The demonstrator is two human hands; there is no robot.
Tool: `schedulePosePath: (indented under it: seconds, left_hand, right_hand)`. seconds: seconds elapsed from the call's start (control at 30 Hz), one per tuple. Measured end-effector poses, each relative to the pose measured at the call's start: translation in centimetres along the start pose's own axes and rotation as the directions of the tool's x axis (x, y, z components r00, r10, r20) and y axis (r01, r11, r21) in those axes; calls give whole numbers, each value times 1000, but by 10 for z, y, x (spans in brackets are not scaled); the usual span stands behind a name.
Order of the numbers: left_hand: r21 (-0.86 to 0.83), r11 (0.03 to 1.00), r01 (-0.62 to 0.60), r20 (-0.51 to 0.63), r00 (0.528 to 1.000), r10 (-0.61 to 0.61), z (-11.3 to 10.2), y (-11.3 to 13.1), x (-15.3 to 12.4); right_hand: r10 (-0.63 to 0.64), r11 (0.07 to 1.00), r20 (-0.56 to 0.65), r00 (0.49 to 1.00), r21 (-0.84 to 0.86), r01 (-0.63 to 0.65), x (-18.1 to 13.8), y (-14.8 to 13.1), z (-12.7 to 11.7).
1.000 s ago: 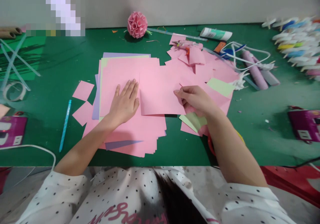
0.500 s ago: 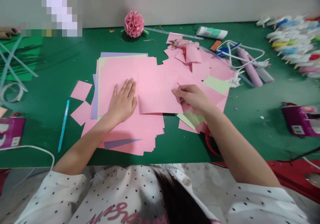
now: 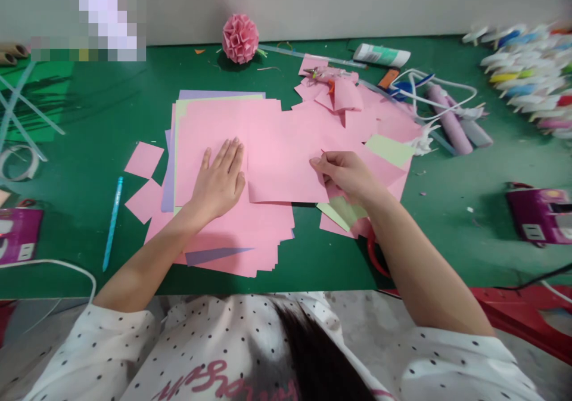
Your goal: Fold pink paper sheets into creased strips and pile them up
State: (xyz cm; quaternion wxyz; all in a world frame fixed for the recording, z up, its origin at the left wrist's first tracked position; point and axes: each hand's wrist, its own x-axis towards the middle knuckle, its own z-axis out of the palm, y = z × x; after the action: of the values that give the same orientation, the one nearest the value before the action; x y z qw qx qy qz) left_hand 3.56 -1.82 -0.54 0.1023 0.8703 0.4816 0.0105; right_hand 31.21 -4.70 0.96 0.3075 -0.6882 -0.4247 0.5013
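Observation:
My left hand (image 3: 221, 177) lies flat, fingers stretched out, on a pink sheet of paper (image 3: 192, 133) at the top of a stack. To its right a second pink paper piece (image 3: 286, 168) extends from a vertical line beside my fingers. Its right part is pinched between the thumb and fingers of my right hand (image 3: 342, 174). A thin reddish point shows above that thumb; I cannot tell what it is. Green and purple sheets (image 3: 223, 95) stick out from under the stack. Light green paper (image 3: 344, 210) lies below my right hand.
A pink folded-paper ball (image 3: 240, 39) stands near the wall. Pink scraps, a hot glue gun (image 3: 333, 75) and a white tube (image 3: 382, 55) lie at back right. Red scissor handles (image 3: 375, 252) sit by my right forearm. A blue pencil (image 3: 112, 222) lies at left.
My right hand and the paper in it have shifted very slightly to the right. My left hand stays flat on the stack. The whole view has tilted a little.

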Motion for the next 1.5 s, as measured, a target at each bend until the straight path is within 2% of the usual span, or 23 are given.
schedulePosePath:
  seconds: [0.27,0.4,0.5,0.57,0.67,0.77,0.87,1.03,1.2,1.5]
  left_hand:
    - [-19,1000,-10,9,1000,11,1,-2,0]
    - [-75,992,-99,73,992,105,-3,-11,-2]
    - [-95,984,-149,75,985,157,-8,-13,-7]
    - [-75,992,-103,52,993,107,-10,-8,-14]
    - [-59,998,-4,80,997,9,-11,6,-26]
    - [-39,999,-38,152,987,44,-8,18,-35]
    - [-2,1000,-31,168,985,31,-4,24,-37]
    - [30,999,-11,205,979,5,-4,25,-33]
    - [30,999,-17,211,977,11,-7,25,-34]
    - [-3,999,-32,176,984,32,-2,22,-34]
  right_hand:
    - [-64,998,-10,998,-22,64,3,6,-1]
    - [-43,999,5,999,-14,43,1,5,-5]
    - [-1,1000,40,999,-30,2,-5,2,-9]
    - [-9,997,75,997,-77,15,-8,0,-10]
    - [-36,984,101,994,-171,53,-10,-2,-10]
    - [-46,980,87,995,-190,62,-11,-4,-8]
    - [-7,974,84,996,-223,25,-14,-8,-8]
    - [81,957,214,974,-289,-16,-18,-11,-14]
    - [141,942,212,967,-330,-65,-16,-12,-16]
    - [151,942,234,960,-329,-68,-13,-8,-17]
